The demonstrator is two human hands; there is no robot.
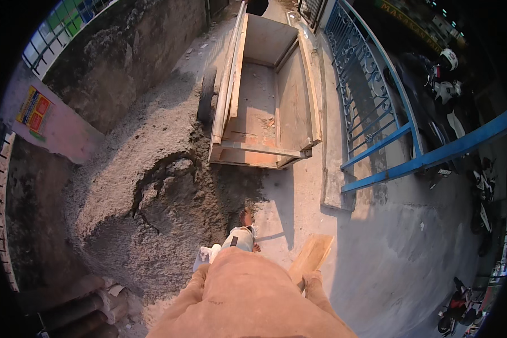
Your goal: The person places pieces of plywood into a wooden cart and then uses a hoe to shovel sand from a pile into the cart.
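My left hand [210,253] is beside my body at the lower middle, seemingly in a white glove. It appears closed by a flat grey thing [199,258], too small and hidden to name. A pale wooden board [314,253] slants out from my right side. My right hand [308,276] is at its near end, mostly hidden by the sleeve, and appears to grip it. A large heap of grey sand [152,225], darker and broken up near its middle, lies ahead on the left. Just past my feet stands a wooden box cart [259,101] with its near end open and some crumbs inside.
A stained wall [129,45] borders the heap. The cart's wheel [207,94] touches the heap's edge. Blue railings [372,84] and a gate bar [434,160] stand right, with motorbikes [456,121] beyond. Pipes [73,307] lie at lower left. Someone in dark clothing [257,7] stands behind the cart.
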